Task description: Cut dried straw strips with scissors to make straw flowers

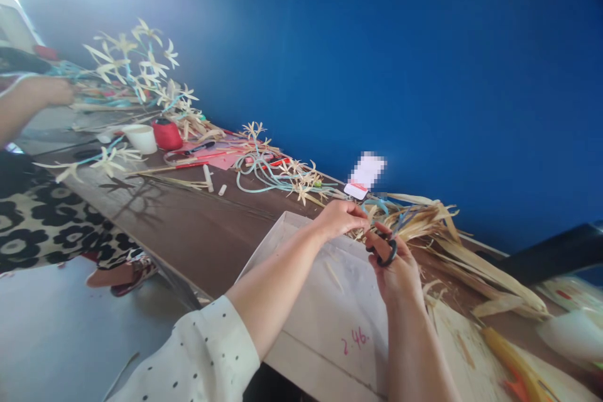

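My left hand (pixel 340 218) is closed in a pinch on a pale dried leaf strip (pixel 365 220) over a white board (pixel 325 301). My right hand (pixel 394 267) grips black-handled scissors (pixel 385 250), its fingers through the loops, right beside the strip. Both hands meet just in front of a heap of dried straw-coloured leaves (pixel 452 239) lying on the brown table (pixel 188 220).
Finished straw flowers with blue stems (pixel 277 176) lie further along the table, with a red thread spool (pixel 166 134), a white cup (pixel 141 137) and glue sticks (pixel 208 177). Another person's arm (pixel 28 97) holds a flower bunch (pixel 136 69) at far left. A blue wall (pixel 377 63) runs behind.
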A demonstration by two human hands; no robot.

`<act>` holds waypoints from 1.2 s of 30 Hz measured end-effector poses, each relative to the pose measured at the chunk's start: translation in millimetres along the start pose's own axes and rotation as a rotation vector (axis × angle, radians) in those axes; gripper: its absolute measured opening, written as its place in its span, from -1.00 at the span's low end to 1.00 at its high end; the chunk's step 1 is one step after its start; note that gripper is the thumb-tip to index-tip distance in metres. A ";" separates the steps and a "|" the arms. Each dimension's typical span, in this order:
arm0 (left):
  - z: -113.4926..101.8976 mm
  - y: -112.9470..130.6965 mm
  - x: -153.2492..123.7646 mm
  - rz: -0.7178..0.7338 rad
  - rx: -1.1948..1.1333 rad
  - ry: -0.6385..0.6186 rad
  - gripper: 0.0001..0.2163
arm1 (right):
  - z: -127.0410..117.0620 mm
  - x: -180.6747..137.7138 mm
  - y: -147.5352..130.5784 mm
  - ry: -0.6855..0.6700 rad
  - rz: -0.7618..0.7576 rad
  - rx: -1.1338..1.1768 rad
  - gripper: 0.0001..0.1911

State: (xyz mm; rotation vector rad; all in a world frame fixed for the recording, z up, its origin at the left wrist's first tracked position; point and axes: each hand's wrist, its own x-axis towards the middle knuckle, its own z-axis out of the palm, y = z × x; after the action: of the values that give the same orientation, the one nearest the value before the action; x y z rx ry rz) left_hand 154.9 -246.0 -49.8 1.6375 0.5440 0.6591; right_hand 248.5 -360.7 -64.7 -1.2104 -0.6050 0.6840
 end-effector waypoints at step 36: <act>-1.2 3.9 -0.7 -0.106 0.120 -0.236 -0.79 | -9.7 5.1 -0.1 0.110 -0.129 -0.035 -0.55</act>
State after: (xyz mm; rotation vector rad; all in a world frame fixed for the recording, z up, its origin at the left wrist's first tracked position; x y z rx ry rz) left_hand 153.5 -246.2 -45.9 1.7570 0.5011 0.3546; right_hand 259.0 -362.9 -66.7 -1.2220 -0.5993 0.4966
